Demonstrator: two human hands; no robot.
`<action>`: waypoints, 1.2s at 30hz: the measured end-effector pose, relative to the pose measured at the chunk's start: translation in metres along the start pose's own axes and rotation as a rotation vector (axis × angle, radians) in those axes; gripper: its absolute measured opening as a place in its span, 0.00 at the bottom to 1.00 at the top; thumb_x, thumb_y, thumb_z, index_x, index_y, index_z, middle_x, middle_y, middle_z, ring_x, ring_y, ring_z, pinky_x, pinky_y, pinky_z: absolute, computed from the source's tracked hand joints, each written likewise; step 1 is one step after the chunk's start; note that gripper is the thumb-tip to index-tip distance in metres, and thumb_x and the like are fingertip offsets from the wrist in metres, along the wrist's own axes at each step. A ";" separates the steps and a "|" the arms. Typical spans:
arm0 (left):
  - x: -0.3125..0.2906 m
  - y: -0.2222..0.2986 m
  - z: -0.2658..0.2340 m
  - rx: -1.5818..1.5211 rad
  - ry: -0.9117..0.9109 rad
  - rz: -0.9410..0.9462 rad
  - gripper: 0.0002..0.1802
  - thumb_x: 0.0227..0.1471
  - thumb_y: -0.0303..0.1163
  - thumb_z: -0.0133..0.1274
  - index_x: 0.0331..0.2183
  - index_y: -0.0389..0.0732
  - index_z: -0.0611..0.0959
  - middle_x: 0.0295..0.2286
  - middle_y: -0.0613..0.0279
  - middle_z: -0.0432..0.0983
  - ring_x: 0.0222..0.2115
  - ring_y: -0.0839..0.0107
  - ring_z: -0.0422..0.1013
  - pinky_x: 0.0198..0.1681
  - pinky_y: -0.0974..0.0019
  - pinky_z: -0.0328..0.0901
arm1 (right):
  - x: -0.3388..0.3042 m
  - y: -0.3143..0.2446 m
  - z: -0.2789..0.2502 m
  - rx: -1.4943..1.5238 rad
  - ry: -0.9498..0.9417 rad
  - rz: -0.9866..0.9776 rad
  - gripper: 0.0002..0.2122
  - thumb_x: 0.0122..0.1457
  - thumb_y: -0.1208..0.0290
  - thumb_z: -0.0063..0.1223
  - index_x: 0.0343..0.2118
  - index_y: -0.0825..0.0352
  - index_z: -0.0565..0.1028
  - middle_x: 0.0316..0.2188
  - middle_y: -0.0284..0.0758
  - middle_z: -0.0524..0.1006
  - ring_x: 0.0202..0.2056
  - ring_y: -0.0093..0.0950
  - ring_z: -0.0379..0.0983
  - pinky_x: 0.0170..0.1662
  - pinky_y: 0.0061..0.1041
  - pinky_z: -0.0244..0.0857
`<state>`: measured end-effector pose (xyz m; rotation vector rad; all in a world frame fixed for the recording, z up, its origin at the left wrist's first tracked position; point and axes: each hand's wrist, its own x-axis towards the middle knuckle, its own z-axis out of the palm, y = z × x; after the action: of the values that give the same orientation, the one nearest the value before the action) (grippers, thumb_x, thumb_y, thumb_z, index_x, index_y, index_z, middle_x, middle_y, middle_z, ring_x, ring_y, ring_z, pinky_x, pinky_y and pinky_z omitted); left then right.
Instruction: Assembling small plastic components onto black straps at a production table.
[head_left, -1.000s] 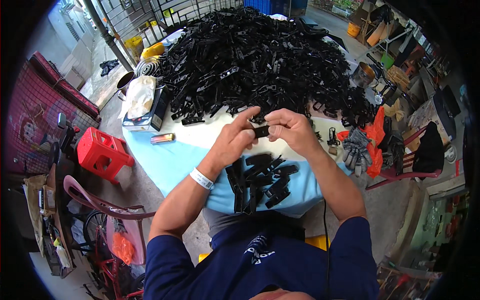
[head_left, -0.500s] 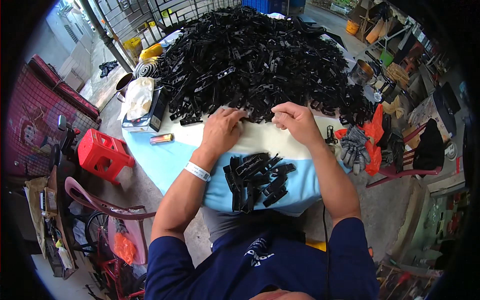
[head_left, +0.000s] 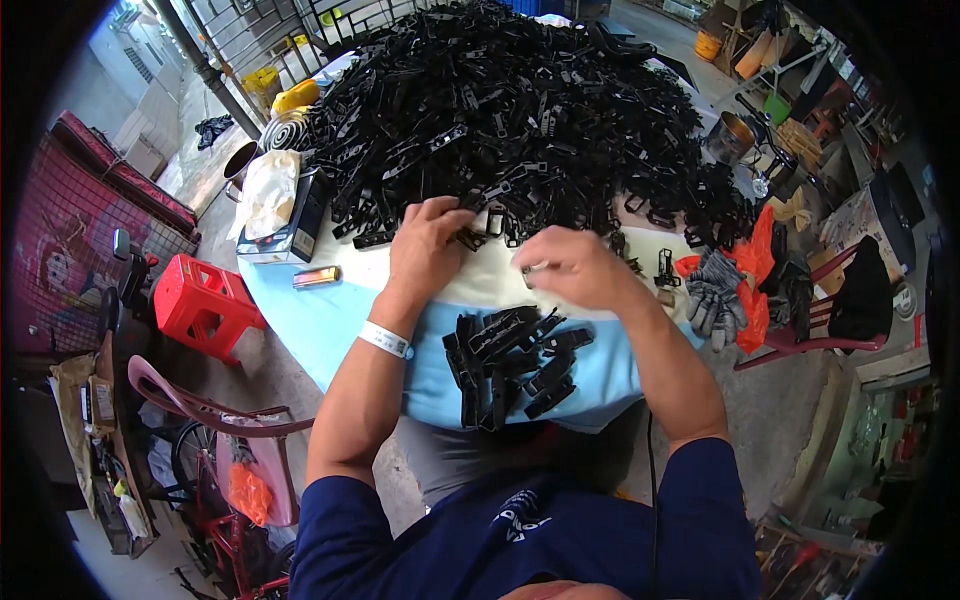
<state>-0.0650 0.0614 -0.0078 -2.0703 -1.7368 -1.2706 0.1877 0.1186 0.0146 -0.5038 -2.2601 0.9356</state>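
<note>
A large heap of small black plastic parts [head_left: 500, 120] covers the far side of the table. At its near edge, my left hand [head_left: 428, 248] has its fingers curled round a black plastic part [head_left: 470, 238] by the fingertips. A white band circles my left wrist. My right hand [head_left: 580, 268], slightly blurred, is over the pale cloth to the right, its thumb and fingers pinched together; a tiny thing shows at the tips, too small to name. Closer to my body, a smaller pile of black parts [head_left: 510, 365] lies on the light blue cloth [head_left: 425, 385].
At left on the table are a box with a crumpled wrapper [head_left: 268, 200] and a small orange-and-dark packet [head_left: 317, 278]. Grey gloves [head_left: 715, 295] and an orange-red bag [head_left: 757, 270] lie at the right edge. A red stool [head_left: 205, 300] stands left of the table.
My right hand has come down and toward the left, away from the heap's edge. My left hand has shifted slightly left, and a black part now shows at its fingertips.
</note>
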 end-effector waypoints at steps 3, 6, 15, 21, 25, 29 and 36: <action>-0.005 0.001 -0.001 0.039 -0.133 0.002 0.20 0.40 0.21 0.55 0.39 0.46 0.88 0.40 0.60 0.80 0.36 0.58 0.76 0.42 0.58 0.73 | 0.000 -0.003 0.005 -0.153 -0.150 -0.205 0.09 0.50 0.77 0.64 0.35 0.66 0.82 0.38 0.34 0.83 0.42 0.34 0.76 0.47 0.31 0.72; -0.007 0.002 -0.011 -0.191 -0.211 -0.126 0.16 0.40 0.26 0.57 0.36 0.44 0.88 0.37 0.59 0.80 0.32 0.57 0.77 0.39 0.59 0.73 | -0.001 0.007 -0.001 -0.423 0.072 -0.117 0.07 0.51 0.75 0.64 0.34 0.66 0.83 0.39 0.36 0.83 0.42 0.37 0.77 0.47 0.34 0.72; -0.009 0.005 -0.011 0.002 -0.125 -0.332 0.07 0.43 0.32 0.60 0.29 0.45 0.86 0.32 0.60 0.79 0.32 0.57 0.77 0.36 0.56 0.72 | 0.014 -0.006 0.025 -0.457 0.240 -0.327 0.06 0.51 0.75 0.64 0.33 0.64 0.81 0.36 0.34 0.81 0.43 0.36 0.75 0.48 0.34 0.72; -0.007 0.013 -0.018 0.081 -0.242 -0.285 0.07 0.45 0.30 0.58 0.31 0.46 0.86 0.33 0.59 0.80 0.37 0.56 0.77 0.39 0.56 0.71 | 0.016 0.000 0.042 -0.566 0.109 -0.355 0.05 0.51 0.72 0.64 0.32 0.61 0.80 0.34 0.30 0.80 0.48 0.34 0.73 0.51 0.36 0.67; -0.012 0.004 -0.013 0.060 -0.161 -0.219 0.13 0.44 0.27 0.58 0.37 0.41 0.85 0.31 0.57 0.79 0.35 0.56 0.76 0.39 0.59 0.71 | 0.017 -0.004 0.030 -0.487 0.124 -0.392 0.04 0.51 0.75 0.64 0.31 0.62 0.81 0.33 0.32 0.80 0.43 0.34 0.75 0.48 0.35 0.69; -0.007 -0.001 -0.020 -0.154 -0.009 -0.289 0.16 0.45 0.22 0.55 0.40 0.37 0.84 0.34 0.53 0.78 0.35 0.58 0.76 0.41 0.63 0.70 | 0.014 -0.004 0.010 -0.224 0.331 -0.261 0.06 0.53 0.83 0.62 0.34 0.69 0.80 0.36 0.38 0.81 0.37 0.36 0.80 0.41 0.30 0.75; -0.002 0.011 -0.019 -0.515 -0.142 -0.462 0.12 0.50 0.20 0.59 0.39 0.38 0.83 0.34 0.59 0.79 0.30 0.74 0.72 0.35 0.70 0.68 | 0.016 -0.009 0.007 -0.170 0.398 -0.223 0.07 0.55 0.84 0.61 0.37 0.71 0.80 0.39 0.39 0.81 0.39 0.31 0.80 0.40 0.25 0.75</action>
<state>-0.0654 0.0446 0.0067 -2.1118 -2.2327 -1.9155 0.1701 0.1183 0.0236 -0.4539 -1.9877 0.4839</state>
